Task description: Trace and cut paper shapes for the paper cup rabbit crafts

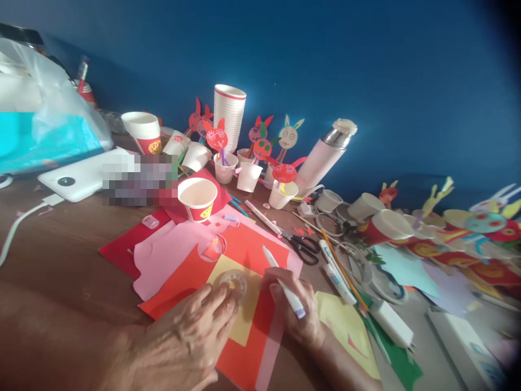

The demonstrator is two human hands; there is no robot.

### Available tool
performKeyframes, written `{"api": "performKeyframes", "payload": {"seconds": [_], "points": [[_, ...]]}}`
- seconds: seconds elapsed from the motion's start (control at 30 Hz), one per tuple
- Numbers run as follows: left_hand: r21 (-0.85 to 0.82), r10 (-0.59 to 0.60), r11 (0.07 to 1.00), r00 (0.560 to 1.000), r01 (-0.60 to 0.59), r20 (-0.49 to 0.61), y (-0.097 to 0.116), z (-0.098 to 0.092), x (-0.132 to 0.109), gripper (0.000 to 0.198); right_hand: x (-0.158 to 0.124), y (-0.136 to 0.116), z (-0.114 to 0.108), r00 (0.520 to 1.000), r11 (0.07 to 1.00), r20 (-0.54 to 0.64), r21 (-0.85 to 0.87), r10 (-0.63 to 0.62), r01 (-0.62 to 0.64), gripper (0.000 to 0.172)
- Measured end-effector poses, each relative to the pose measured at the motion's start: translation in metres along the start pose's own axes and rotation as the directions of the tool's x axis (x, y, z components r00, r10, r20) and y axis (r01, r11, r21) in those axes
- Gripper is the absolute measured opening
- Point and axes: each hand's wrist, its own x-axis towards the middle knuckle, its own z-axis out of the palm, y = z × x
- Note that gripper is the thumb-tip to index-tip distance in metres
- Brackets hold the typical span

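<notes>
My left hand (199,320) presses its fingertips on a small, whitish, see-through round ring (240,281). Beneath the ring lies a pale yellow sheet (246,326) on top of an orange-red sheet (234,364). A white marker (291,298) is gripped in my right hand (299,320), beside the yellow sheet's right edge. The marker's tapered end points up and away, and its purple end sits near my wrist. Pink paper (160,255) with cut edges shows under the orange-red sheet. What lies under my left fingers is partly hidden.
A red-and-white paper cup (197,198) stands just beyond the sheets. Black-handled scissors (305,247) and capped markers (336,279) lie to the right. Paper animal faces in cups, a tall cup stack (229,117) and a thermos (325,155) line the wall. A phone (85,174) lies left.
</notes>
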Motion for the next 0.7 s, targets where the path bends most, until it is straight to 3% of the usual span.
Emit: {"api": "performKeyframes", "payload": {"seconds": [0.1, 0.2, 0.7], "points": [[0.013, -0.005, 1.0, 1.0, 0.005, 0.017, 0.0015, -0.0018, 0.0004, 0.05, 0.0007, -0.0006, -0.0004, 0.992, 0.985, 0.082, -0.133, -0.099, 0.109, 0.019], [0.028, -0.04, 0.999, 0.997, 0.038, 0.06, 0.0033, -0.0032, 0.0, 0.049, 0.0009, 0.0004, -0.0003, 0.989, 0.969, 0.093, -0.209, -0.113, 0.13, 0.017], [0.078, -0.077, 0.994, 0.996, 0.073, 0.049, 0.0067, -0.0022, -0.0026, 0.049, -0.0002, 0.0028, 0.0004, 0.986, 0.969, 0.111, -0.2, -0.125, 0.145, 0.016]]}}
